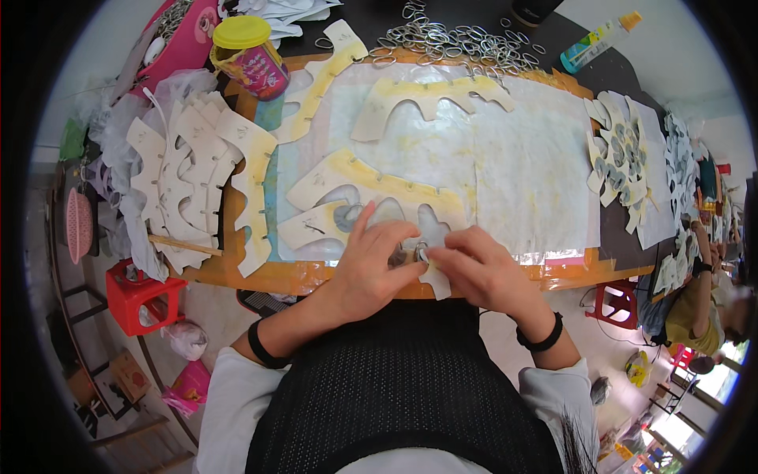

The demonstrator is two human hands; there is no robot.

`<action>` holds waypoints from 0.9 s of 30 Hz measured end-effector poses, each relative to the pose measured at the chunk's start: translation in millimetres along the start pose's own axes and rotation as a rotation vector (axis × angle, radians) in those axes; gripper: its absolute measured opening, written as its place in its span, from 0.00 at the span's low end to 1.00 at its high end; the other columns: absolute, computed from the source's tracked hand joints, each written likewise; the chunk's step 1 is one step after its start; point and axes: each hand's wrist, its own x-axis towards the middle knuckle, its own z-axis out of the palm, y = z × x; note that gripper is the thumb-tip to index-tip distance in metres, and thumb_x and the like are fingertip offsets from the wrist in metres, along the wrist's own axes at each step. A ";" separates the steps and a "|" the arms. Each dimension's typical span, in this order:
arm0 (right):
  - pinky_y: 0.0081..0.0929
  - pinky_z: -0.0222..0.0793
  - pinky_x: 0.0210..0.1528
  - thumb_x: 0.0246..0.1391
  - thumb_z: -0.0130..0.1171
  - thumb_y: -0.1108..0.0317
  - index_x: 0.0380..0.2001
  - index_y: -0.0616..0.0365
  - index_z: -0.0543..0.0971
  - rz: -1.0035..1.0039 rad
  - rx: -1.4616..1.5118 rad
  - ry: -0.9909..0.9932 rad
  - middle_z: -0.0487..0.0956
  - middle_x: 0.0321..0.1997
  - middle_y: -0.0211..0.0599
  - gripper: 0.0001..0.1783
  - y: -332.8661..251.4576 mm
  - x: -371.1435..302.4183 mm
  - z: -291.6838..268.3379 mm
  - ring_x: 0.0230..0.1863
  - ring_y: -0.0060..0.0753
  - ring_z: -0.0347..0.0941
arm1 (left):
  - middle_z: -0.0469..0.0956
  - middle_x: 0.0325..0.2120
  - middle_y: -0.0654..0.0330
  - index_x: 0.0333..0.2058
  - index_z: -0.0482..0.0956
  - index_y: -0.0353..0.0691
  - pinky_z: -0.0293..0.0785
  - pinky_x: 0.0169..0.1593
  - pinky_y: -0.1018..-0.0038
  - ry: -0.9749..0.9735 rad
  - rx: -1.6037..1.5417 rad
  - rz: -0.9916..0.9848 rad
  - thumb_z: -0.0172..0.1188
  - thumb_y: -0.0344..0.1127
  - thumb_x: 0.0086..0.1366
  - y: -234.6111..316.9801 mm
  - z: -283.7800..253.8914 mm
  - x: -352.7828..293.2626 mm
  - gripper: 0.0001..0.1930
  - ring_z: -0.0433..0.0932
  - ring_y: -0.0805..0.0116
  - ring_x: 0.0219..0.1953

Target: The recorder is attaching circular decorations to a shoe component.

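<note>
Close to the table's front edge, both my hands work at a cream cut-out piece [320, 225] with scalloped openings and yellowish smears. My left hand [371, 265] is closed at its lower edge, thumb and fingertips pressed near an opening. A small oval metal ring [422, 251] sits between the two hands. My right hand [489, 272] pinches it with thumb and fingertips, which partly hide it. Just beyond lies another cream piece [395, 188] with small slots along its smeared edge. Two more such pieces lie farther back, one of them a long curved piece [430, 96].
Loose oval metal rings [466, 43] are heaped at the back. At the left stand stacked cream pieces [185, 166] and a yellow-lidded tub [251, 59]. A spray bottle [600, 43] stands back right, near a pile of cut pieces [620, 162]. Another person [703, 308] sits far right.
</note>
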 end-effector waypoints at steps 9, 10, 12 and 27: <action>0.26 0.71 0.35 0.34 0.60 0.78 0.39 0.61 0.76 -0.082 -0.060 -0.065 0.72 0.38 0.33 0.22 12.8 -1.4 3.0 0.36 0.36 0.69 | 0.73 0.42 0.58 0.29 0.82 0.47 0.54 0.62 0.44 -0.042 0.113 0.116 0.68 0.32 0.44 -5.1 -1.5 2.1 0.10 0.73 0.59 0.48; 0.26 0.71 0.35 0.34 0.59 0.78 0.39 0.61 0.76 -0.085 -0.065 -0.013 0.72 0.38 0.33 0.21 14.6 -2.6 3.7 0.35 0.36 0.69 | 0.73 0.42 0.58 0.29 0.82 0.47 0.53 0.62 0.44 -0.046 0.109 0.104 0.68 0.32 0.44 -6.2 -0.9 3.1 0.10 0.73 0.59 0.49; 0.26 0.71 0.34 0.33 0.59 0.77 0.38 0.62 0.76 -0.098 -0.085 0.022 0.71 0.38 0.33 0.21 14.6 -1.4 2.7 0.35 0.36 0.69 | 0.73 0.43 0.59 0.29 0.82 0.46 0.52 0.62 0.44 -0.040 0.072 0.060 0.66 0.32 0.45 -5.8 -0.6 4.4 0.09 0.72 0.59 0.49; 0.25 0.71 0.34 0.33 0.58 0.76 0.35 0.68 0.76 -0.194 -0.101 -0.033 0.72 0.36 0.35 0.19 17.5 -2.3 4.8 0.34 0.33 0.69 | 0.79 0.38 0.68 0.31 0.82 0.46 0.33 0.65 0.38 -0.057 0.102 -0.015 0.64 0.31 0.50 -5.7 0.3 5.4 0.07 0.71 0.59 0.52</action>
